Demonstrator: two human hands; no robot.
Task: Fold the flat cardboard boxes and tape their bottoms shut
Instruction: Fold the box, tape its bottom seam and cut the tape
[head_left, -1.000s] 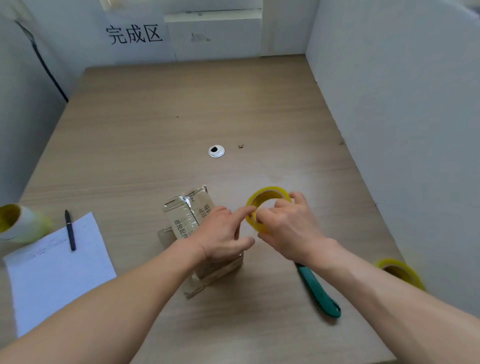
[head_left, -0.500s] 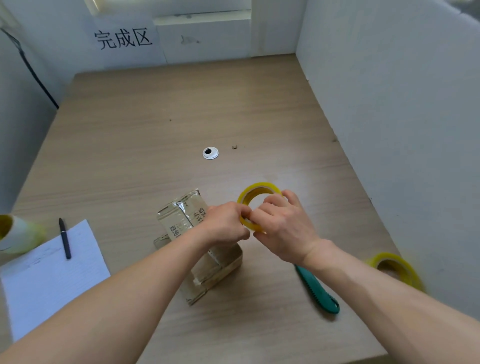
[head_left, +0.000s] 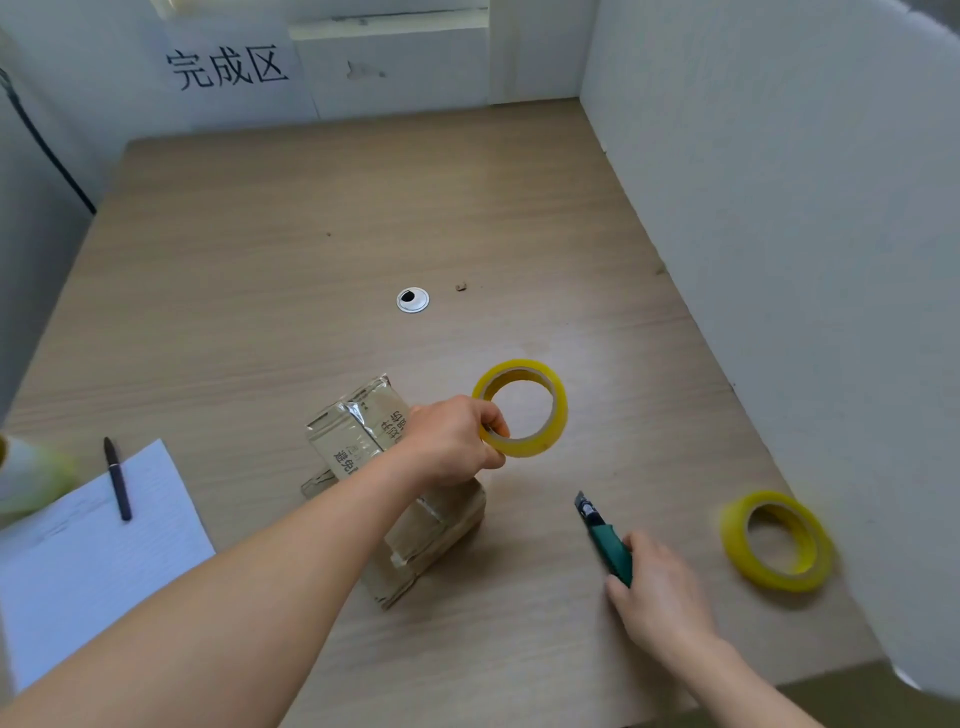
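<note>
left hand pinching the yellow tape roll over the cardboard box, right hand gripping the green box cutter near the table's right edge.

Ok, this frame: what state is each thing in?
left hand, gripping the tape roll's rim
tape roll, held, hole facing the camera
right hand, gripping the utility knife's handle
utility knife, held; blade extension unclear
cardboard box, folded, lying on the table
second tape roll, lying untouched by the wall
pen, lying across the paper's edge
</note>
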